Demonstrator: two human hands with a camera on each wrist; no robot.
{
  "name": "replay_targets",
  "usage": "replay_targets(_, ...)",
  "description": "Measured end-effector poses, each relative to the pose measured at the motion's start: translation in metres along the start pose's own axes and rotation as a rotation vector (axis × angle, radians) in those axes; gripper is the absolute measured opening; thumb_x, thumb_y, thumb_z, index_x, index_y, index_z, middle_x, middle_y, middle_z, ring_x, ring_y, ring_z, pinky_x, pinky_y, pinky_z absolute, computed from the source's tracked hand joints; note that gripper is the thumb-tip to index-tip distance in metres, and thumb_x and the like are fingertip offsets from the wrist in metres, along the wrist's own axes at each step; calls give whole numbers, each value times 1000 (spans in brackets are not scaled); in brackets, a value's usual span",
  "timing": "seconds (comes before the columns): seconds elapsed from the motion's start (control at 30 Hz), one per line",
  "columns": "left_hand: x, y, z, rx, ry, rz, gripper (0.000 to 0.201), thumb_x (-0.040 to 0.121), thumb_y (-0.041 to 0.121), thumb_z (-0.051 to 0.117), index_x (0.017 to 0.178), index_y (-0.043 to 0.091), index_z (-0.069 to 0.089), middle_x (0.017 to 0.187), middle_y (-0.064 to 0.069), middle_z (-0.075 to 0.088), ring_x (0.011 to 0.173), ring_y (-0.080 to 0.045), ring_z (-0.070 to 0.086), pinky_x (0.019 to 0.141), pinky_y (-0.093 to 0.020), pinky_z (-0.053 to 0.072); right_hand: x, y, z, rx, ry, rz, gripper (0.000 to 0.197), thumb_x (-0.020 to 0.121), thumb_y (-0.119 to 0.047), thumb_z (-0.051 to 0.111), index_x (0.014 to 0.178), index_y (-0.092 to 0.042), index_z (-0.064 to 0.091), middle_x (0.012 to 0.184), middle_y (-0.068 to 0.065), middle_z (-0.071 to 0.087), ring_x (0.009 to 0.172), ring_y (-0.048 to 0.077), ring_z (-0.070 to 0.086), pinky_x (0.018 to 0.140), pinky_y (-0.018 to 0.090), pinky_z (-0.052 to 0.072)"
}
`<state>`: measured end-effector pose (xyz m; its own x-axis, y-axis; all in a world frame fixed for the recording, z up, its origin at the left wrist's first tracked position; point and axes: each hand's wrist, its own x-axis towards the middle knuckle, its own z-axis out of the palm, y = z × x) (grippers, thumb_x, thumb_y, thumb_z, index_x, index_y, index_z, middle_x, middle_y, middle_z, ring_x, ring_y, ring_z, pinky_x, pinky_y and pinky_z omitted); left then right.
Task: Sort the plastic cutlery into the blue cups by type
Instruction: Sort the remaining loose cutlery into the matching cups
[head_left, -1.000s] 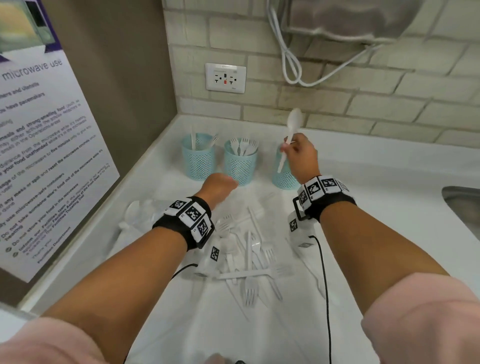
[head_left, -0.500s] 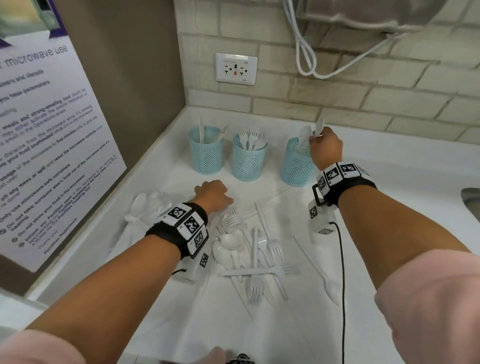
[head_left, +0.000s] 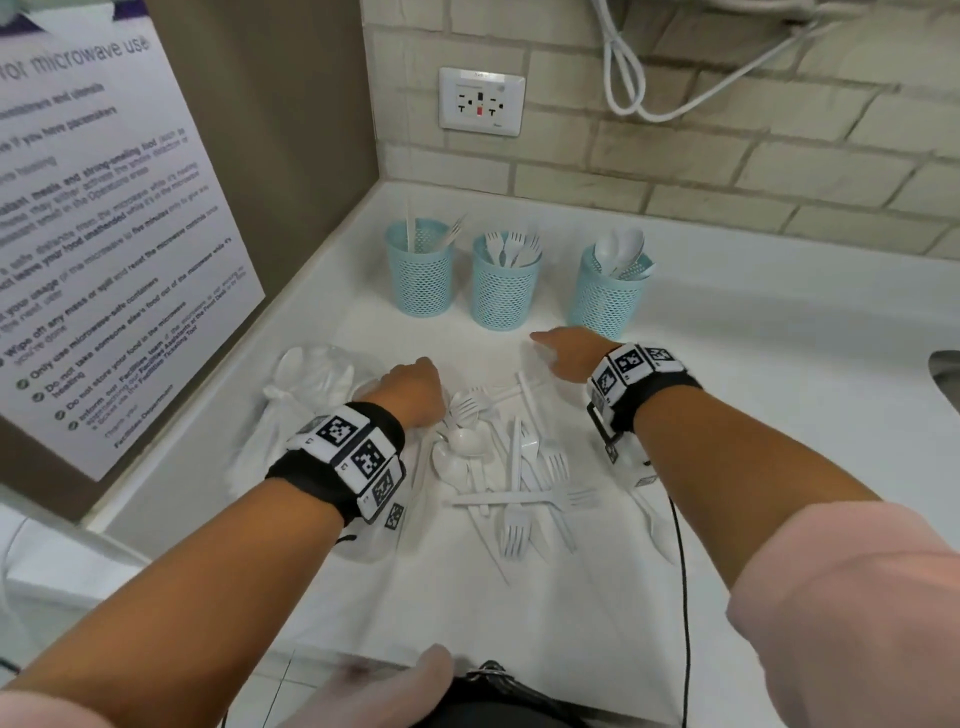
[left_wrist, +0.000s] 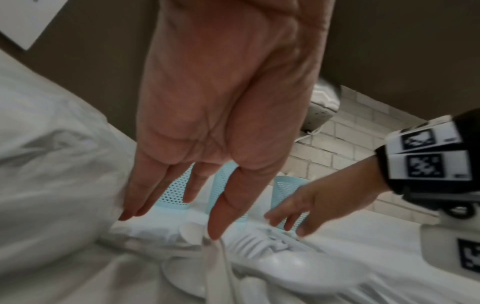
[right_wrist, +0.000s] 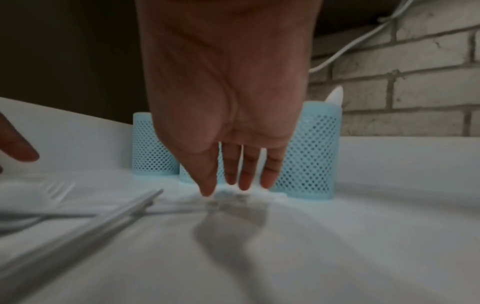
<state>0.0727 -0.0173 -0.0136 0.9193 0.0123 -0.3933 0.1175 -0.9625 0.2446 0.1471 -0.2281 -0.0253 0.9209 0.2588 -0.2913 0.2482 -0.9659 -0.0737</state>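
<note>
Head view showed the right hand (head_left: 563, 349) empty, fingers straight, lowered just in front of the right-hand cup (head_left: 605, 296) near the worktop's back edge; half a second before it had held a spoon over that cup. That spoon was likely among the spoons (head_left: 621, 249) there. The left hand (head_left: 415, 387), fingers relaxed, hovered at the unsorted pile (head_left: 511, 467) mid-worktop

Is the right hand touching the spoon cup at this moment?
Apart. In the right wrist view the right hand hangs open with fingertips over the counter, well in front of the spoon cup; nothing is held.
</note>
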Motion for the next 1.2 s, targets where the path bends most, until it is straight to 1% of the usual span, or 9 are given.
replay_targets(0.17,-18,3,17,77,-11,35,38,93,18,46,127,1,37,129,-17,49,118,-31,49,94,-33,40,-3,2,20,-66,35,84,46,93,-7,45,138,-20,44,136,10,43,126,29,39,104,43,37)
replay_targets(0.4,-37,3,32,123,46,3,47,95,28,48,133,5,32,136,-19,38,124,-34,40,101,-35,33,-17,10,19,-22,64,146,27,89,-24,61,110,-7,62,115,10,62,107,27,57,92,39,49)
replay_targets(0.77,-41,5,36,7,-5,64,65,87,20,61,140,8,25,139,-19,28,125,-37,38,99,-37,37,-58,21,8,254,-26,334,18,86,-10,54,69,-12,49,82,9,61,64,20,56,65,29,47)
replay_targets(0.87,-42,6,36,-29,10,-2,77,82,20,69,141,7,20,139,-20,21,123,-39,41,98,-38,41,-81,27,2,252,-230,361,24,87,-16,59,66,-18,49,93,8,57,78,24,56,64,29,45)
replay_targets(0.93,-42,5,37,-5,13,-41,85,79,26,72,141,6,17,138,-21,25,123,-39,41,97,-38,41,-97,31,-1,151,-376,377,25,74,-38,76,62,-20,61,90,1,64,82,23,61,61,26,47)
replay_targets(0.97,-41,4,38,12,13,-50,89,79,30,72,143,5,14,137,-23,29,123,-38,41,98,-38,40,-101,35,-1,73,-377,399,39,55,-58,82,61,-21,68,82,-4,70,77,19,66,62,24,51)
replay_targets(1.03,-38,3,40,29,6,-47,94,81,34,70,145,1,8,136,-24,37,124,-36,42,99,-38,39,-98,48,8,-39,-342,438,75,15,-81,74,63,-24,72,66,-7,72,68,15,70,70,29,57)
replay_targets(1.07,-36,4,41,25,-2,-43,96,83,33,69,146,0,5,136,-24,40,125,-35,43,99,-38,39,-96,51,17,-57,-351,432,81,7,-84,70,61,-24,72,62,-6,71,66,17,71,73,33,58)
replay_targets(1.2,-31,10,44,-31,-3,-11,91,90,20,60,146,-5,-8,136,-22,45,124,-32,47,95,-33,41,-96,38,29,-135,-326,358,61,30,-73,75,53,-17,67,55,-3,68,57,19,67,72,34,59)
